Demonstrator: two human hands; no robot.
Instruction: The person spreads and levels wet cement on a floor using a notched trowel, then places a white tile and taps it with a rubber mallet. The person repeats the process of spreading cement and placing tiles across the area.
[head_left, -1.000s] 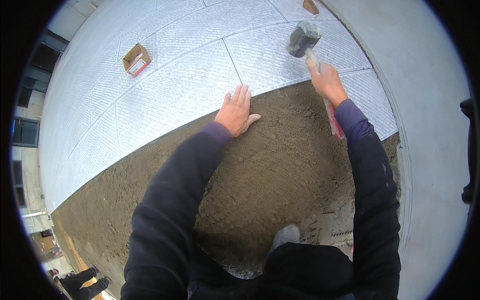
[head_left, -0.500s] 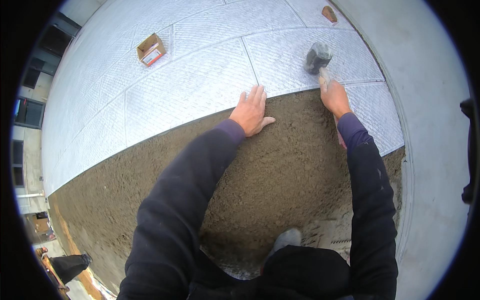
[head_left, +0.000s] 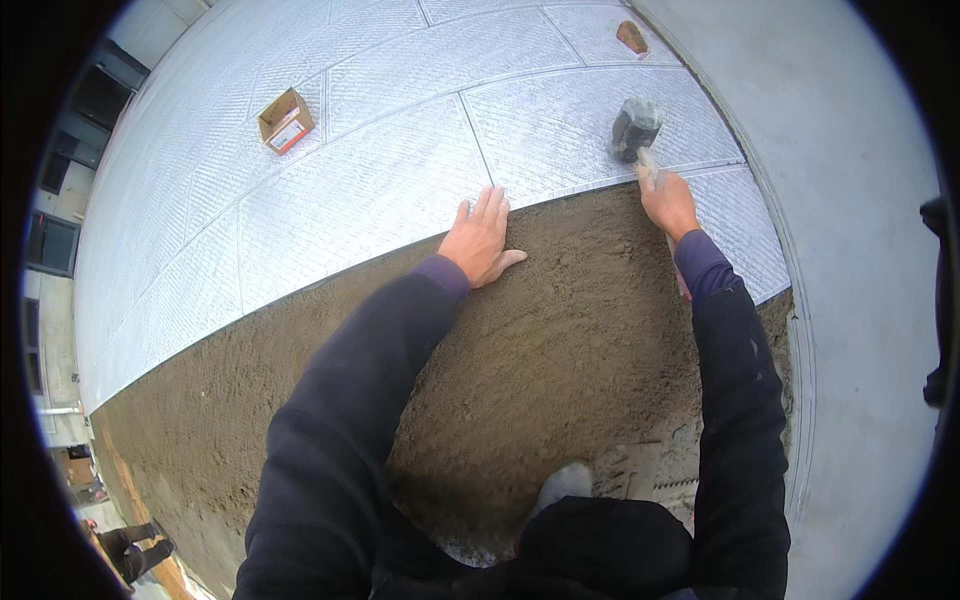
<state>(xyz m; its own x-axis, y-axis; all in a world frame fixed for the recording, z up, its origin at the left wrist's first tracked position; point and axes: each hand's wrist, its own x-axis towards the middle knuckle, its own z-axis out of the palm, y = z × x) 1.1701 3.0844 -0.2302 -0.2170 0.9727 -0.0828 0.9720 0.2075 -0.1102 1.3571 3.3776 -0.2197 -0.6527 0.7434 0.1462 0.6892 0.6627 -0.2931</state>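
Observation:
My left hand (head_left: 482, 238) lies flat with fingers spread at the near edge of a pale grey ribbed tile (head_left: 550, 120). Its fingertips rest at the tile's edge by a seam, and its palm is over the brown mortar bed (head_left: 540, 330). My right hand (head_left: 668, 200) is wrapped round the handle of a mallet. The mallet's dark, dust-covered head (head_left: 636, 130) is over the same tile, near its right part; whether it touches the surface I cannot tell. The handle's pinkish end shows beside my right sleeve.
An open cardboard box (head_left: 286, 122) and a brown broken piece (head_left: 631, 38) sit on the laid tiles. A grey wall (head_left: 860, 250) runs along the right. Near my shoe (head_left: 565, 482) lies a toothed-edge tool (head_left: 675, 488). Another person's legs (head_left: 135, 550) are at lower left.
The whole view has shifted, so the tiles and box appear lower and further left. Against the tiles the mallet sits slightly further right. My left hand stays by the seam; the other person's legs have moved.

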